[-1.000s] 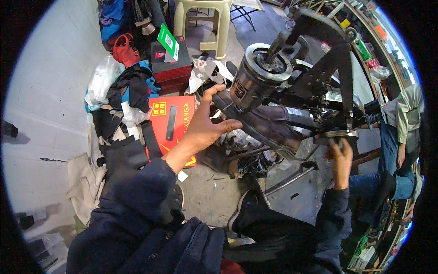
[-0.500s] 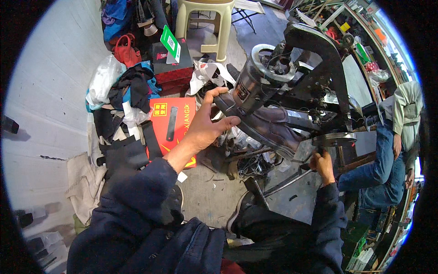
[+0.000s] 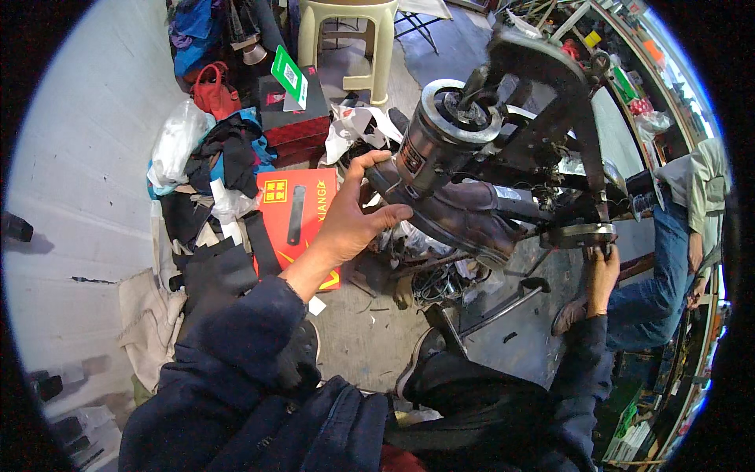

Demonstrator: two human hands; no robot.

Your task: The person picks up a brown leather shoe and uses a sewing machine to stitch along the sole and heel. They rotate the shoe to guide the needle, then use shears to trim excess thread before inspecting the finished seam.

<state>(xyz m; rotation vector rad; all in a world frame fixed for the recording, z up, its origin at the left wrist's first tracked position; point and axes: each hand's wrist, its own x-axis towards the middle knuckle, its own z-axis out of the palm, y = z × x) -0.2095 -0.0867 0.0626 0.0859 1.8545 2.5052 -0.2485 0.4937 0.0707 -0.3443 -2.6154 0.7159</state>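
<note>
A dark brown leather shoe (image 3: 454,218) lies under the metal cylinder (image 3: 417,157) of a black hand-cranked shoe-sewing machine (image 3: 562,67). My left hand (image 3: 350,216) pinches one end of the shoe, thumb on the near edge and fingers over the far edge. Where the cylinder meets the shoe, the contact point is partly covered. On the right, my right hand (image 3: 602,279) has its fingers curled up at the rim of the machine's small round wheel (image 3: 578,236). Its fingertips touch the wheel's underside; the exact grip is partly hidden.
To the left are an orange-red shoebox (image 3: 287,212), dark fabric scraps (image 3: 212,271) and a white plastic bag (image 3: 179,145). Beyond stand a dark red box (image 3: 295,130) and a cream stool (image 3: 350,12). A metal bar (image 3: 499,311) crosses low ahead. At right sits another person in jeans (image 3: 664,275).
My right hand has moved right and upward, from below the wheel's left side to its right underside. My left hand keeps its hold on the shoe, which has barely shifted.
</note>
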